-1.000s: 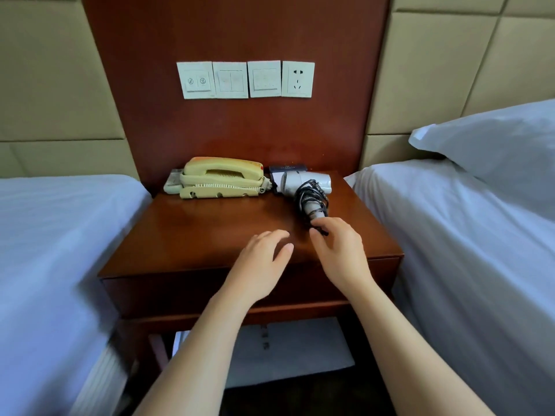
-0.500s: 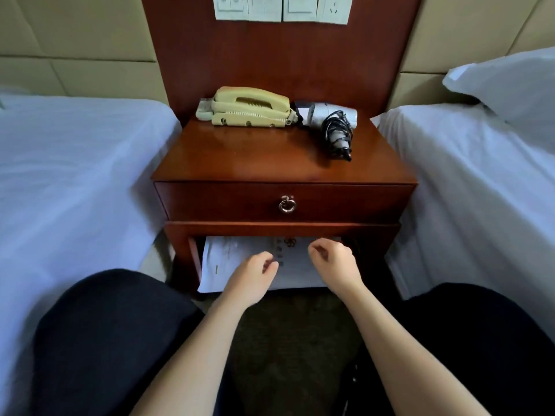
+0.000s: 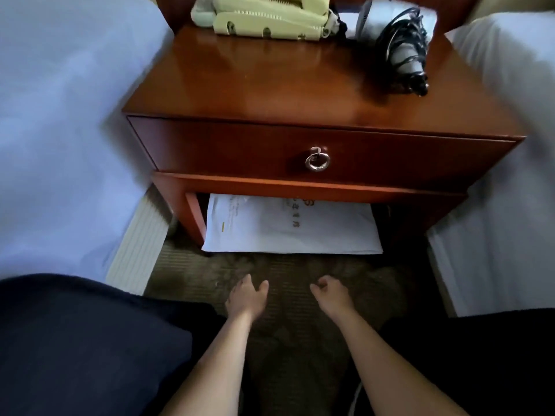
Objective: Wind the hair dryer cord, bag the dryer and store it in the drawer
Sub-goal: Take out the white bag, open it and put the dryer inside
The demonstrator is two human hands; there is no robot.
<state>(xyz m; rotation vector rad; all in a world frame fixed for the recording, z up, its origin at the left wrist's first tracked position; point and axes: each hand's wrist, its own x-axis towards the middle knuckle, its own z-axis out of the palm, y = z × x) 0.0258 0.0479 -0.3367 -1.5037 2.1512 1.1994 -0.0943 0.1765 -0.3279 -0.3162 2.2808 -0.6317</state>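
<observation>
A white hair dryer [image 3: 378, 24] lies at the back right of the wooden nightstand top [image 3: 270, 85], its black cord [image 3: 402, 52] wound around the handle. The drawer [image 3: 240, 148] below is closed, with a metal ring pull [image 3: 317, 161] at its middle. A white bag [image 3: 288, 229] with printed text lies flat on the shelf under the drawer. My left hand [image 3: 244, 298] and my right hand [image 3: 332, 295] hover low over the carpet in front of the bag, both empty with fingers loosely apart.
A pale yellow telephone [image 3: 264, 16] sits at the back of the nightstand. White-sheeted beds [image 3: 60, 130] flank it on both sides, the right bed [image 3: 510, 205] close by. My dark-clothed knees [image 3: 90, 340] frame the brown carpet [image 3: 285, 280].
My hands left the hair dryer on top and dropped below the drawer to the floor level. The view tilted down and moved closer to the nightstand.
</observation>
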